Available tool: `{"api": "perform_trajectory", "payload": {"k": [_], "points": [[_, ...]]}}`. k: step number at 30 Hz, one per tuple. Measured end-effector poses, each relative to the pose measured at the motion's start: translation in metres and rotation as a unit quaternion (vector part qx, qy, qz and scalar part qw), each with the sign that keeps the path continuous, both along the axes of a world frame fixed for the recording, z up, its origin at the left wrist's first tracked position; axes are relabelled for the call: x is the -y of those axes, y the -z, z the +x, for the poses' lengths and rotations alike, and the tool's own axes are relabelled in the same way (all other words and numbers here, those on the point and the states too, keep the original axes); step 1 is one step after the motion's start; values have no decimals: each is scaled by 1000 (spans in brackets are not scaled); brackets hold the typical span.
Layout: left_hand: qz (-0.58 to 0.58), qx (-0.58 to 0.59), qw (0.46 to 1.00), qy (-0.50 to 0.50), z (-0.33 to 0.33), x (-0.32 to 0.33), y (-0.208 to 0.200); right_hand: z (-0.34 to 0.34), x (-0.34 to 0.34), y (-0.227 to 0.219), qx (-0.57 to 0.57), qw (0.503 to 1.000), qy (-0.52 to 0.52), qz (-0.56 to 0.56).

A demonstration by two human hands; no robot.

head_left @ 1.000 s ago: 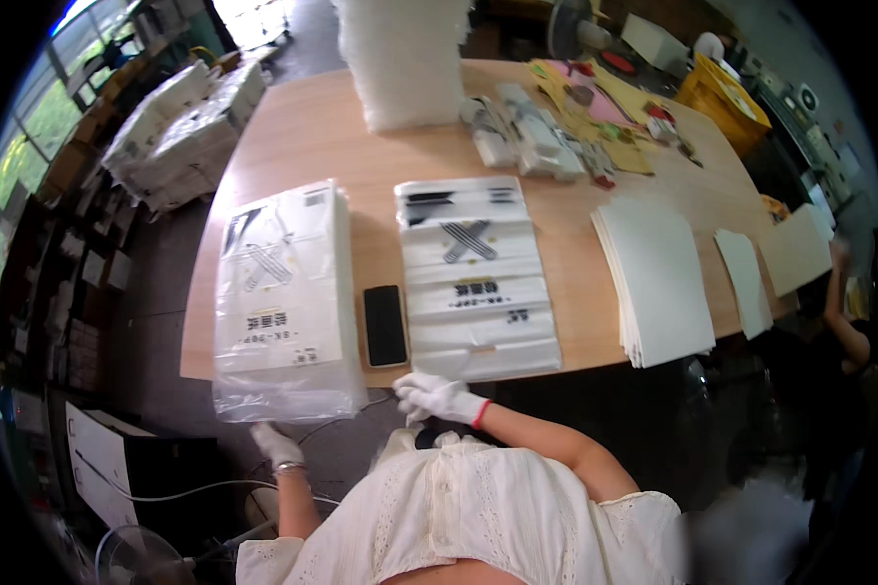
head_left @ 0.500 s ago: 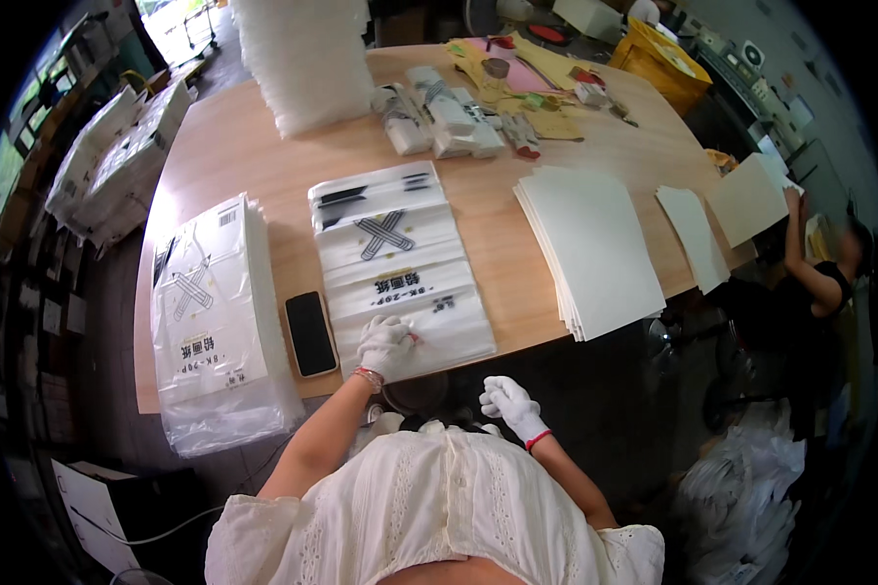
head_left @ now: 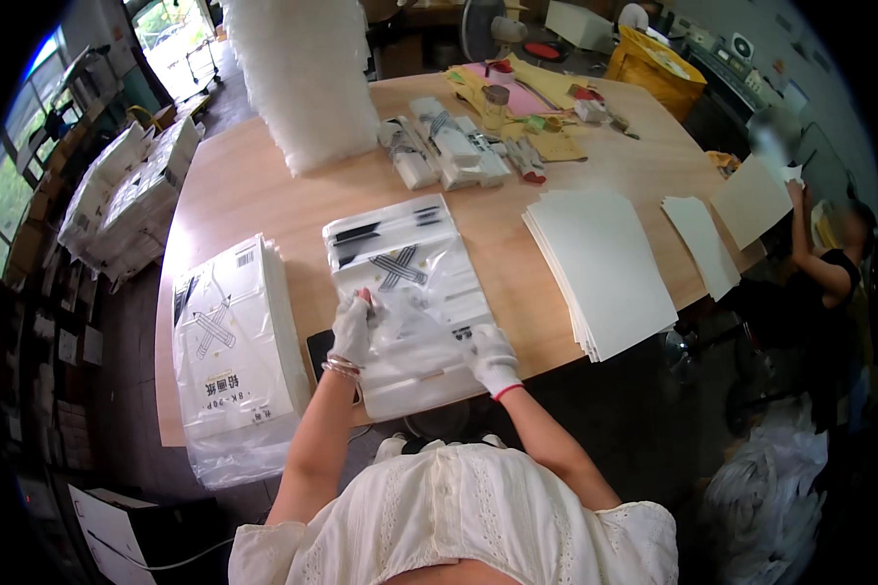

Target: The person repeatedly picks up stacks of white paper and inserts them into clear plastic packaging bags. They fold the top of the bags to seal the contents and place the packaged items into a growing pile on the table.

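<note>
A stack of clear printed plastic bags (head_left: 415, 219), with black and white patterns and a crossed-pencils picture, lies before me near the table's front edge. My left hand (head_left: 351, 331), in a white glove, pinches the top plastic bag (head_left: 400, 327) near its middle, where the film is wrinkled and raised. On the right edge of the stack rests my right hand (head_left: 493, 361), also gloved; its fingers bend over the film but are too blurred to tell their grip. Just left of the stack a dark phone (head_left: 316, 353) is partly hidden by my left hand and wrist.
At left stands a thick pile of packed printed bags (head_left: 229, 336). A stack of white paper sheets (head_left: 605, 278) lies at right, with a smaller sheet (head_left: 700, 244) beyond. White foam sheeting (head_left: 302, 88) and wrapped bundles (head_left: 449, 141) sit farther back. A co-worker (head_left: 834, 278) holds paper at right.
My left hand has moved up along the bags and pinches raised film. My right hand has come from below the table edge onto the bags' right side. The stack is wrinkled and covers more of the phone.
</note>
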State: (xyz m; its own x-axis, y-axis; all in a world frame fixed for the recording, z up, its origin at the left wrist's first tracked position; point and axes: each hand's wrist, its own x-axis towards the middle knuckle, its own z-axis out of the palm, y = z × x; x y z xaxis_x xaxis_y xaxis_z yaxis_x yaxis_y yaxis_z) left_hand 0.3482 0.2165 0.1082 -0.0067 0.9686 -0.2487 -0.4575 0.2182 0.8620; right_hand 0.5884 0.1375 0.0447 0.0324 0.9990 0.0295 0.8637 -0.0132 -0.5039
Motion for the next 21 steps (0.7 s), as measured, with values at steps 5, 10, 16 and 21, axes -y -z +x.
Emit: {"api": "perform_trajectory", "payload": {"k": [5,10,16,21], "points": [[9,-130,975,179,19,-20,-45,-63,-3,-108,-186,864,-265,385],[106,-225,935,254,53,-8,-127,-78,-35,-19,0,999,13,39],[292,-466,826,124,40,-1,-61,47,47,-64,-63,984,-159,40],[416,-498,760,-32,48,46,-116,207,100,-92,237,968,61,55]]}}
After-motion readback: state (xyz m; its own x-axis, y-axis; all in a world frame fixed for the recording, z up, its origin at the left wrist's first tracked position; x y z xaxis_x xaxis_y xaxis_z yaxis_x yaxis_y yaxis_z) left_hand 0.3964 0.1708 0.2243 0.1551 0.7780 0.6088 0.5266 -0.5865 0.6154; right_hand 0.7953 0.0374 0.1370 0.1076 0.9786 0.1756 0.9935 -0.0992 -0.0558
